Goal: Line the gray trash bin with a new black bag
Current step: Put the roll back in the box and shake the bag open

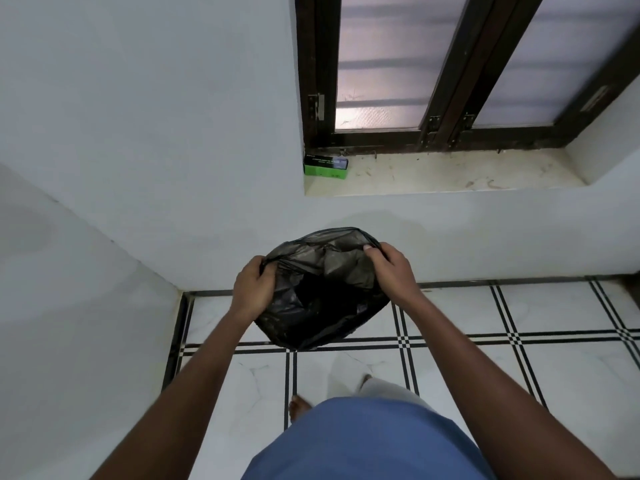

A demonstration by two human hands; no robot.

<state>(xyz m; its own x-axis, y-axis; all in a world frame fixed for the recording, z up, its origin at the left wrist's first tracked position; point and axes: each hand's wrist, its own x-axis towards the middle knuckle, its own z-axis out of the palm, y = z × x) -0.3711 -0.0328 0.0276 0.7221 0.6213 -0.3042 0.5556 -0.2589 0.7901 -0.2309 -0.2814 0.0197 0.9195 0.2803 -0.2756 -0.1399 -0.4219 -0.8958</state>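
A black plastic bag (320,289) is spread wide open in the middle of the head view, near the corner of two white walls. Its rim seems stretched around a round shape, and the bag covers all that lies under it; no gray bin surface shows. My left hand (251,285) grips the bag's left rim with closed fingers. My right hand (389,268) pinches the rim at the upper right. Crumpled folds of plastic sag down inside the opening.
A green and black box (325,166) lies at the left end of a window sill (450,174) above the bag. The floor is white tile with black lines (519,337). My bare foot (299,407) stands just below the bag.
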